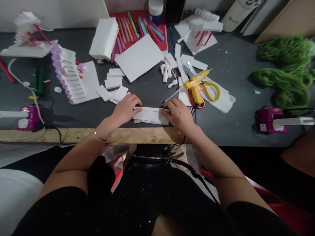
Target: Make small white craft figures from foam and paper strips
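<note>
A long white strip (152, 115) lies near the table's front edge, with another white piece showing under its lower side. My left hand (127, 108) pinches the strip's left end between thumb and fingers. At the right end, my right hand (178, 114) grips it the same way, fingers bent over the top edge. Small white rectangles (113, 82) lie beyond my left hand. Beyond my right hand are a yellow glue gun (196, 86) and scissors with yellow handles (212, 91), resting on white scraps.
A white sheet (139, 58), a white block (103, 38) and coloured tubes (128, 28) lie farther back. White models with red sticks stand at both sides. Green yarn (283, 72) and a purple power socket (270, 120) are at right. Another person's arm shows at lower right.
</note>
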`<state>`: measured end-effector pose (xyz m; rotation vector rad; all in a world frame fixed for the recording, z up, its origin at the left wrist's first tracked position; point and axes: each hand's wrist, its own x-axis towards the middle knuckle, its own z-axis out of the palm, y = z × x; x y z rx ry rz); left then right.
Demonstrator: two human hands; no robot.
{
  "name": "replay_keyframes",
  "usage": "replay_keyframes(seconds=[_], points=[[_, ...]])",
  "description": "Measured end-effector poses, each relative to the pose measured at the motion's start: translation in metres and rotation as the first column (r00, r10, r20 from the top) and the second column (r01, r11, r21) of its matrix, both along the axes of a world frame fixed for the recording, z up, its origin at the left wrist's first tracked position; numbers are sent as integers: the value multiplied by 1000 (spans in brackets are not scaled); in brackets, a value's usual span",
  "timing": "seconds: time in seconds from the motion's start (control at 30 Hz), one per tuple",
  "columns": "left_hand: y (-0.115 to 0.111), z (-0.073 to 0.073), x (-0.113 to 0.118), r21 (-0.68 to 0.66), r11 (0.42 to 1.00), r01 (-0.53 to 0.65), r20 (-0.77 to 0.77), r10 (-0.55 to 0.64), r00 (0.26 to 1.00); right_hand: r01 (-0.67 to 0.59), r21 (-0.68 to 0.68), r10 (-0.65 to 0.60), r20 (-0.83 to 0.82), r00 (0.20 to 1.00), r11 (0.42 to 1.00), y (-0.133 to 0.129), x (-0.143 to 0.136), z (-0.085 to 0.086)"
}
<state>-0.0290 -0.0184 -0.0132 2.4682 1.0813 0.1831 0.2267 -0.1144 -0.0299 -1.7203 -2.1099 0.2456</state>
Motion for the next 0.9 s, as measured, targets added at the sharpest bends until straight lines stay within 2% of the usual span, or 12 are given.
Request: replay_keyframes(seconds=[0.1,0.23,0.43,0.63,0.8,0.9], points=[[5,4,5,-116,993,-21,-34,17,999,34,-25,-35,-28,999,999,0,0,-1],[7,11,8,-162,987,-7,-45,0,999,21,-63,-27,-101,995,998,1,2,-1],[1,21,11,-278,959,-61,-28,55,998,24,-166,-70,-278,958,986,3,7,4],[-6,20,30,-198,980,-39,-63,27,998,18,-268,-106,-319,942,963,6,5,10],[-16,15,53,-68,997,30,-90,-36,995,-25,-326,-146,-489,860,945,6,8,11],[-17,15,59,-91,996,7,-102,-16,995,-68,-307,-111,-531,840,949,6,10,10]])
